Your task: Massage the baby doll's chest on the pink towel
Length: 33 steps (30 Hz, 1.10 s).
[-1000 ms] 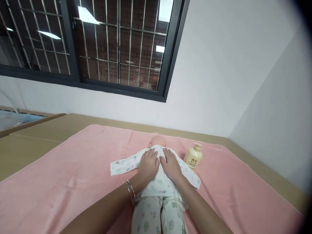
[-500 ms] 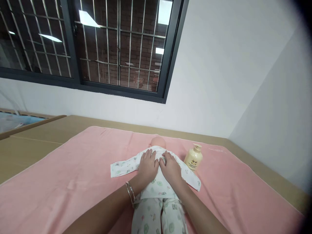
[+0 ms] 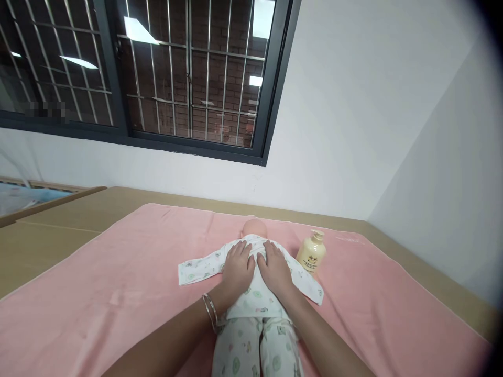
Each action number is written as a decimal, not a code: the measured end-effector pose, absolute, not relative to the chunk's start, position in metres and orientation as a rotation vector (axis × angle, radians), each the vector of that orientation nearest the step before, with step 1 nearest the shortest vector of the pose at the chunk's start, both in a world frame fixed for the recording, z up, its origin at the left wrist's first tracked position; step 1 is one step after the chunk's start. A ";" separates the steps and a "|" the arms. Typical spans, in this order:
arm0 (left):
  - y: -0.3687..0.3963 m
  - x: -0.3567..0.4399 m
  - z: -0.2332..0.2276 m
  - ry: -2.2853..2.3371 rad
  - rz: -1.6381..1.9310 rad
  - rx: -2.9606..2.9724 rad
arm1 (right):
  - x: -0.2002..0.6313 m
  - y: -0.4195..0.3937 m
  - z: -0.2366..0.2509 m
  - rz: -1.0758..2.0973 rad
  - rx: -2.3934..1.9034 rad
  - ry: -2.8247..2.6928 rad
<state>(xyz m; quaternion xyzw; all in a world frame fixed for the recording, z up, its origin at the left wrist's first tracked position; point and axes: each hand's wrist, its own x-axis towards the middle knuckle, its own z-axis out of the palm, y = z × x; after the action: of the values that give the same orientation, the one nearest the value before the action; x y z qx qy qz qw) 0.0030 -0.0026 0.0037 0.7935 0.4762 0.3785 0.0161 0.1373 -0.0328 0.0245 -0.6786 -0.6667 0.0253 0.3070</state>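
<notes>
A baby doll (image 3: 254,228) in white printed clothes lies on a pink mat (image 3: 129,262), its bald head toward the wall and its sleeves spread to both sides. My left hand (image 3: 238,268) rests flat on the left of the doll's upper back, fingers stretched out. Opposite it, my right hand (image 3: 275,268) lies flat on the right of the back with the thumb toward the left one. The doll's printed trousers (image 3: 238,348) show between my forearms. Beside the right sleeve (image 3: 308,285) stands a pale yellow pump bottle (image 3: 312,252).
The mat covers a wooden surface (image 3: 58,230) that meets a white wall (image 3: 334,131). Above it is a dark-framed window (image 3: 188,144) with metal bars. At the far left, a wooden-edged compartment holds something blue and white (image 3: 35,196).
The fingers of my right hand have straightened and shifted slightly on the doll's back. My left hand stays in place. The view has moved very slightly.
</notes>
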 end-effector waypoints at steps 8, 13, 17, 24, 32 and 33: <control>-0.002 0.003 0.003 1.474 1.166 2.458 | 0.137 -0.034 0.023 0.056 -1.764 -1.764; -0.003 0.003 0.005 1.468 1.146 2.447 | 0.139 -0.031 0.022 0.057 -1.764 -1.752; -0.002 0.004 0.007 1.478 1.104 2.403 | 0.137 -0.032 0.022 0.052 -1.805 -1.802; 0.006 0.002 0.005 1.527 1.075 2.299 | 0.120 -0.048 0.030 0.028 -1.864 -1.956; 0.007 0.004 -0.005 1.331 1.419 2.369 | 0.144 -0.027 0.023 0.175 -1.709 -1.871; 0.007 0.004 -0.006 1.334 1.425 2.362 | 0.145 -0.026 0.021 0.166 -1.709 -1.869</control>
<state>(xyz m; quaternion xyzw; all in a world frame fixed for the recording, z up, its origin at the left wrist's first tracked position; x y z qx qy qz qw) 0.0041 0.0065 -0.0056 0.7703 0.4351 0.4646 0.0386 0.1448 -0.0256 0.0212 -0.6429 -0.7032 0.0623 0.2971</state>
